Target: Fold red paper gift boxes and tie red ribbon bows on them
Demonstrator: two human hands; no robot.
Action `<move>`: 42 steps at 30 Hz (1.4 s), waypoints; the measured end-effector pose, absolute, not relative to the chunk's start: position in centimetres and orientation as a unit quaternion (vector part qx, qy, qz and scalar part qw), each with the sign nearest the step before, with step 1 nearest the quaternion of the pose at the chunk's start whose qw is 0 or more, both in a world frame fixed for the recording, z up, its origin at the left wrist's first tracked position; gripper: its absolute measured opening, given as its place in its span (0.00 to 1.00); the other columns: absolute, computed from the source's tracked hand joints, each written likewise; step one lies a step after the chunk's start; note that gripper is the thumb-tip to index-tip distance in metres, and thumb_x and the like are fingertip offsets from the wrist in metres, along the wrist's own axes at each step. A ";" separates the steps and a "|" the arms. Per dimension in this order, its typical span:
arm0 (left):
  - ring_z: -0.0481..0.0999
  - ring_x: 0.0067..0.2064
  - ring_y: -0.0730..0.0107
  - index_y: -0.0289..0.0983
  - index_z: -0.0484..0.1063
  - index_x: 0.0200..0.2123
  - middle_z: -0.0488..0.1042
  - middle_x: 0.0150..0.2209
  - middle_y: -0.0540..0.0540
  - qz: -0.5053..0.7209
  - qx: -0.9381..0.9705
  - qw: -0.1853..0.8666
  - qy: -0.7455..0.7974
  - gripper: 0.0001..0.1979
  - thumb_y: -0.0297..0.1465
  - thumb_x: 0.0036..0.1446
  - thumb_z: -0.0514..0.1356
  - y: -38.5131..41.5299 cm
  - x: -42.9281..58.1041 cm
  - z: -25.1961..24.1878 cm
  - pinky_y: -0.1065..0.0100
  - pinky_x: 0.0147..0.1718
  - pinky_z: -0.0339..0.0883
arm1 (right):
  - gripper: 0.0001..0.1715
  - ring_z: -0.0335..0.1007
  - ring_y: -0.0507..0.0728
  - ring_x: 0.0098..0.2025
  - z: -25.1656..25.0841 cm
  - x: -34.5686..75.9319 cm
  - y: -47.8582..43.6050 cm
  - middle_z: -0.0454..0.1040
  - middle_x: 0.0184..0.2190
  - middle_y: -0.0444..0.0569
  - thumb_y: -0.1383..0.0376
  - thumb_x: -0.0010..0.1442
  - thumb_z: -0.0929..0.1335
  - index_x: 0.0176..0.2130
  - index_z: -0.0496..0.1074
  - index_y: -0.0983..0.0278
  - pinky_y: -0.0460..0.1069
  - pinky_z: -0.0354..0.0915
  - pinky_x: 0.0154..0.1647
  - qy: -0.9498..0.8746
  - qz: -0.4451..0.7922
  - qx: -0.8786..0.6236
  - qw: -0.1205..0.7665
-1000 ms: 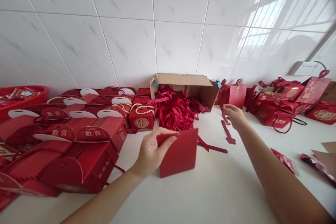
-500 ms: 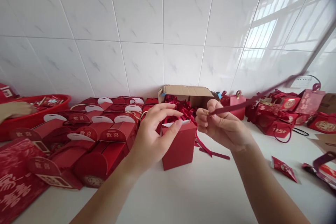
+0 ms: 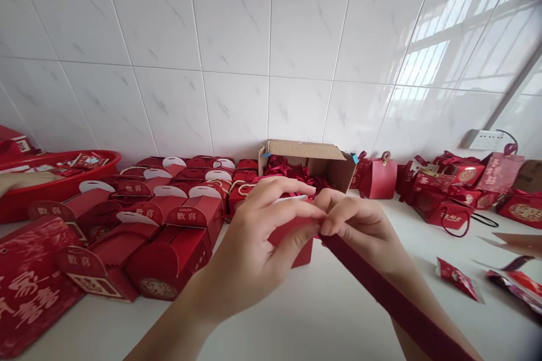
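My right hand [image 3: 359, 225] pinches a long dark red strap [image 3: 381, 285] between thumb and forefinger. The strap's free length hangs across my right forearm toward the lower right. My left hand [image 3: 266, 237] meets it there, thumb and forefinger closed at the strap's end, other fingers loosely curved. The fingertips hide that end. Behind my left hand stands an upright red gift box [image 3: 302, 256] with a white inner edge at its top, mostly covered by my fingers.
Rows of red gift boxes [image 3: 169, 254] fill the left side. Another person's arm [image 3: 29, 180] reaches into a red basin [image 3: 108, 166]. An open cardboard box [image 3: 305, 149] holds red ribbons [image 3: 288, 169]. Finished-looking boxes [image 3: 442, 200] and a small red packet [image 3: 457, 276] lie right.
My left hand has moved right and closed at the strap's end. The strap, earlier stretching up to the right, now hangs down to the lower right.
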State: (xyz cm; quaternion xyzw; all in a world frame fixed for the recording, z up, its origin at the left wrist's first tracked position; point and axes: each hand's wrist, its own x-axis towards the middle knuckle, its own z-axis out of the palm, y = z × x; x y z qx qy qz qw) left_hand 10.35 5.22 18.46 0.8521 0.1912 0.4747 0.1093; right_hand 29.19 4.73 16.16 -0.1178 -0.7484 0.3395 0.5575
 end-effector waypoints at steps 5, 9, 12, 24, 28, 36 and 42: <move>0.70 0.52 0.62 0.43 0.77 0.34 0.71 0.48 0.46 0.477 0.846 0.104 0.214 0.05 0.30 0.59 0.60 5.7 9.7 18.6 0.61 0.50 0.67 | 0.11 0.70 0.52 0.34 16.2 29.3 4.6 0.73 0.32 0.47 0.71 0.62 0.66 0.39 0.77 0.58 0.48 0.70 0.35 -0.779 0.233 -0.156 0.560; 0.69 0.52 0.65 0.45 0.77 0.33 0.69 0.49 0.49 0.458 0.856 0.097 0.217 0.05 0.31 0.59 0.61 5.8 9.2 18.8 0.63 0.50 0.66 | 0.15 0.72 0.51 0.33 16.2 29.3 4.5 0.73 0.33 0.47 0.75 0.60 0.67 0.41 0.78 0.58 0.46 0.70 0.31 -0.797 0.231 -0.139 0.541; 0.69 0.52 0.66 0.45 0.78 0.32 0.69 0.49 0.49 0.457 0.858 0.091 0.217 0.06 0.31 0.59 0.61 5.8 9.2 18.9 0.64 0.51 0.64 | 0.15 0.72 0.51 0.32 16.3 29.4 4.6 0.74 0.32 0.47 0.76 0.59 0.67 0.40 0.78 0.59 0.46 0.70 0.30 -0.802 0.210 -0.133 0.544; 0.69 0.49 0.62 0.42 0.77 0.31 0.72 0.42 0.46 0.538 0.819 -0.026 0.195 0.06 0.26 0.57 0.61 7.1 10.8 17.7 0.57 0.51 0.64 | 0.17 0.74 0.53 0.32 16.0 29.4 4.5 0.75 0.30 0.47 0.79 0.55 0.67 0.36 0.76 0.59 0.48 0.71 0.30 -0.790 0.021 -0.209 0.576; 0.69 0.49 0.64 0.40 0.76 0.32 0.72 0.41 0.46 0.521 0.836 -0.001 0.175 0.05 0.27 0.58 0.61 7.3 10.9 17.7 0.59 0.52 0.63 | 0.15 0.73 0.53 0.31 16.2 29.9 4.5 0.74 0.29 0.47 0.79 0.56 0.67 0.36 0.76 0.60 0.47 0.70 0.29 -0.795 0.033 -0.200 0.572; 0.69 0.50 0.65 0.42 0.75 0.33 0.72 0.42 0.47 0.479 0.866 0.019 0.140 0.04 0.27 0.59 0.60 6.6 10.4 18.3 0.61 0.54 0.61 | 0.12 0.71 0.52 0.32 16.7 30.4 4.5 0.72 0.30 0.48 0.77 0.58 0.67 0.37 0.75 0.62 0.47 0.70 0.29 -0.831 0.082 -0.144 0.530; 0.67 0.53 0.55 0.40 0.68 0.41 0.70 0.48 0.43 0.376 0.850 0.067 0.362 0.14 0.43 0.57 0.58 9.1 9.0 17.9 0.57 0.49 0.64 | 0.10 0.71 0.53 0.35 16.6 32.3 5.3 0.72 0.31 0.47 0.74 0.58 0.69 0.35 0.76 0.59 0.49 0.70 0.33 -0.825 0.142 -0.193 0.512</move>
